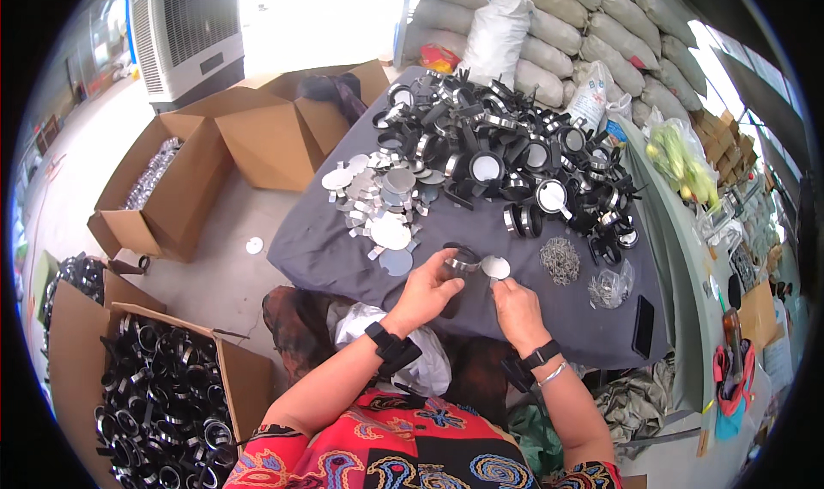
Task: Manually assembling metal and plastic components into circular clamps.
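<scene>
My left hand (427, 293) grips a black ring with a silver metal band (462, 264) between thumb and fingers, over the near part of the cloth-covered table. Just right of it, my right hand (517, 314) pinches a round silver disc with a tab (495, 267) by its lower end. Ring and disc are close together but apart. Beyond my left hand lies a heap of loose silver discs (396, 199). Farther back spreads a big pile of black ring parts with handles (486, 168), some with discs set in them.
Small metal pins (560, 261) form a pile right of my hands, beside a clear plastic bag of hardware (611, 288) and a black phone (643, 326). A carton of black rings (163, 394) stands at lower left; another open carton (184, 188) is farther off. Stacked sacks (549, 34) line the back.
</scene>
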The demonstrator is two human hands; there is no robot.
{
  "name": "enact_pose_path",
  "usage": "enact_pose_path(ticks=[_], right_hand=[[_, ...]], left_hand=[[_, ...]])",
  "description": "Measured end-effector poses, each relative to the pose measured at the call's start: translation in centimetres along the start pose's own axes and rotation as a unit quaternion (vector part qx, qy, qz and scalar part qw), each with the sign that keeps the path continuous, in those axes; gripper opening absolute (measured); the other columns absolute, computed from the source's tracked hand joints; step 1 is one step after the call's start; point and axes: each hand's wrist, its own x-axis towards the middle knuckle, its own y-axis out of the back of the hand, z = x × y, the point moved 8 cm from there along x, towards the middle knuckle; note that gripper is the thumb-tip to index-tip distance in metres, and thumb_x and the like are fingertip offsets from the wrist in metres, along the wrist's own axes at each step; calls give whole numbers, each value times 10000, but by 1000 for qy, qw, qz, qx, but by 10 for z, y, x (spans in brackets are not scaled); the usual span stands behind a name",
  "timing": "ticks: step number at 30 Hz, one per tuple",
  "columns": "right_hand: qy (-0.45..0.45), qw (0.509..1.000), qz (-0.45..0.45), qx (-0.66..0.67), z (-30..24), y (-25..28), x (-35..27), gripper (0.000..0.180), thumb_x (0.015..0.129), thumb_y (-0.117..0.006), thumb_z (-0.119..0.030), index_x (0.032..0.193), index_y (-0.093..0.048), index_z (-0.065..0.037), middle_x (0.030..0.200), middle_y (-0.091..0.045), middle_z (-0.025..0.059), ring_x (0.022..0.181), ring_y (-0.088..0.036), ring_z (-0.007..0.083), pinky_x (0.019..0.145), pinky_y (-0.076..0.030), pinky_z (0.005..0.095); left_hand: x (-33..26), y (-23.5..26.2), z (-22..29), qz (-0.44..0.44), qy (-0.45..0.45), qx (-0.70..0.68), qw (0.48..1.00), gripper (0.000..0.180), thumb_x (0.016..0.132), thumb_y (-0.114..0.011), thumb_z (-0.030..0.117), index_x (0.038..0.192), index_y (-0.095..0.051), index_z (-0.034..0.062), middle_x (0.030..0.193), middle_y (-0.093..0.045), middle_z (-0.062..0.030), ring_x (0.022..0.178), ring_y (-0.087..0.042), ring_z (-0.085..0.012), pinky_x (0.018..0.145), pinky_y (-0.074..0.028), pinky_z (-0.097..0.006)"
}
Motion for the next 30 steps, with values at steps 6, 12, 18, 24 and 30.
enact_pose_path(ticks=[6, 12, 18, 24, 30], right_hand=[[28, 992, 116, 27, 1, 23, 7, 96, 749, -606, -18, 841, -581, -29, 809, -573, 101, 834, -587, 289, 668, -482, 424], [11, 960, 209, 185, -19, 40, 30, 91, 807, -624, 1, 834, -537, -2, 904, -662, 139, 799, -650, 322, 686, -530, 387], [24, 966, 171, 192, -32, 15, 35, 91, 815, -617, -6, 844, -531, -6, 905, -664, 144, 796, -655, 323, 677, -539, 392], [73, 976, 156, 131, -41, 12, 32, 84, 795, -586, -9, 863, -537, -15, 917, -651, 140, 844, -658, 300, 707, -548, 376], [135, 980, 142, 44, -56, 18, 34, 100, 786, -576, -21, 878, -536, -14, 921, -622, 138, 864, -647, 293, 725, -546, 375]], left_hand=[[0, 2, 3, -17, 17, 69, 997, 602, 836, -600, -5, 1390, -370, 47, 840, -553, -11, 742, -502, -60, 651, -421, -211], [-5, 0, 10, -13, -25, 31, 999, 677, 832, -623, 16, 1433, -315, 67, 818, -565, -24, 718, -499, -62, 662, -441, -211], [-4, 0, 11, -14, -32, 40, 999, 705, 838, -621, 5, 1455, -290, 82, 810, -514, -1, 699, -461, -38, 637, -420, -183], [-4, 1, 12, -22, -27, 73, 997, 599, 845, -626, 26, 1396, -397, 77, 788, -504, 25, 622, -436, -18, 547, -382, -182], [-1, 0, 8, -34, -16, 59, 998, 457, 866, -607, 43, 1303, -478, 73, 767, -530, 44, 604, -445, -10, 511, -382, -185]])
